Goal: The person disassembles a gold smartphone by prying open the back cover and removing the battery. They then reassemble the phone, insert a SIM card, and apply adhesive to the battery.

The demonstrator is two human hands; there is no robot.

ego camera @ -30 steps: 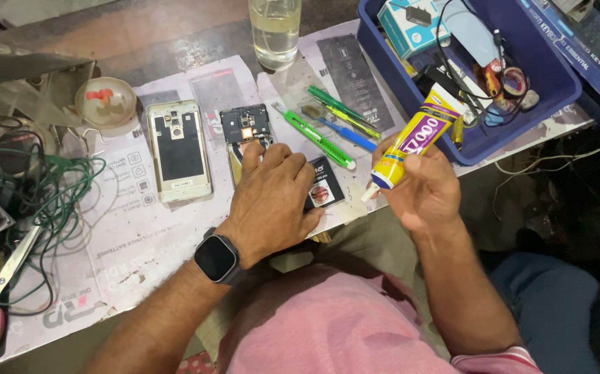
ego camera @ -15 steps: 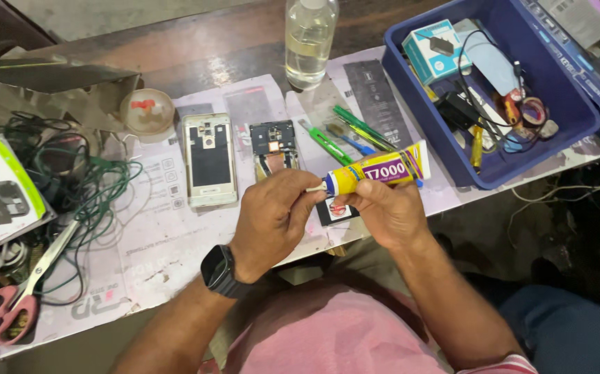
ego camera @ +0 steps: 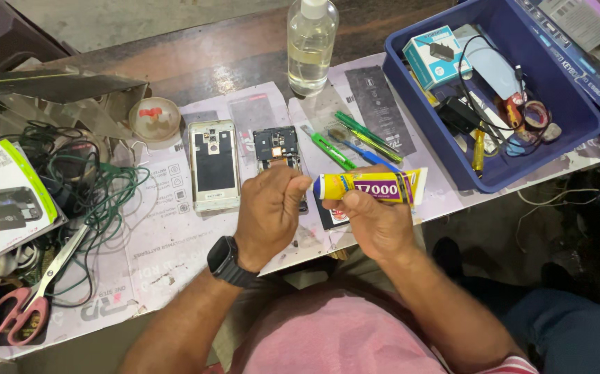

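**Glue tube held between two hands over a phone-repair bench**

Here, at the left edge of the tabletop (ego camera: 196, 59), pink-handled scissors (ego camera: 19, 305) are seen lying near the front corner, beside a printed phone box (ego camera: 5, 204) and a tangle of green and black wires (ego camera: 85, 190). A small round dish (ego camera: 153, 119) with something red in it is set further back. To its right, a pale phone back cover (ego camera: 214, 165) is laid flat on the white paper sheet (ego camera: 154, 249) that covers the work area, and a dark opened phone body (ego camera: 277, 149) lies just beside it, partly hidden by the left hand.

The left hand (ego camera: 269, 208), with a black smartwatch (ego camera: 229, 262) worn at the wrist, is curled into a narrow fist at the nozzle end of the yellow glue tube (ego camera: 372, 187); whether the cap is gripped inside the fist cannot be told. The tube is held level above the front edge of the tabletop, near the middle, and is clamped from below and behind by the right hand (ego camera: 376, 221), whose fingers are closed around its body.

Behind the hands, a clear plastic bottle (ego camera: 311, 48) stands upright near the back edge. Green-handled tools (ego camera: 362, 137) are spread on the paper to its right. At the right edge, a blue plastic bin (ego camera: 570, 118) is filled with cables, a small teal box and screwdrivers.
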